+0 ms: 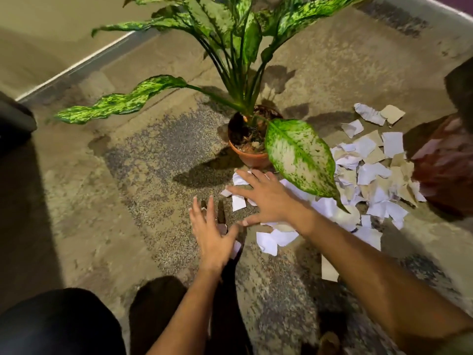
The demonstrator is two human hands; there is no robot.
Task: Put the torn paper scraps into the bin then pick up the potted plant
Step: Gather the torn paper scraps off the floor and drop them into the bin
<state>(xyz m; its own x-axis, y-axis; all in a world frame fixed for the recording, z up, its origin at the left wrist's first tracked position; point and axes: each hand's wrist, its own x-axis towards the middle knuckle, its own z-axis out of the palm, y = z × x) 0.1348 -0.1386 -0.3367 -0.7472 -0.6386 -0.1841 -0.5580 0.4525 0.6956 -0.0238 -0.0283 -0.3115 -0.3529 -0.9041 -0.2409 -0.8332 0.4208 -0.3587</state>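
A potted plant (252, 152) in a terracotta pot stands on the concrete floor, its long mottled green leaves spreading wide. Torn paper scraps (371, 172), white and tan, lie heaped to the right of the pot and trail toward me. My right hand (266, 198) is spread flat, fingers apart, over the scraps just in front of the pot. My left hand (211, 229) hovers open beside it, fingers apart, above a few small scraps. A reddish-brown bin (445, 162) sits blurred at the right edge, touching the heap.
A wall with a white baseboard (76, 65) runs along the back left. A dark object (12, 121) sits at the left edge. My knees in dark clothing (64, 324) fill the bottom left. One large leaf (299, 155) overhangs the scraps.
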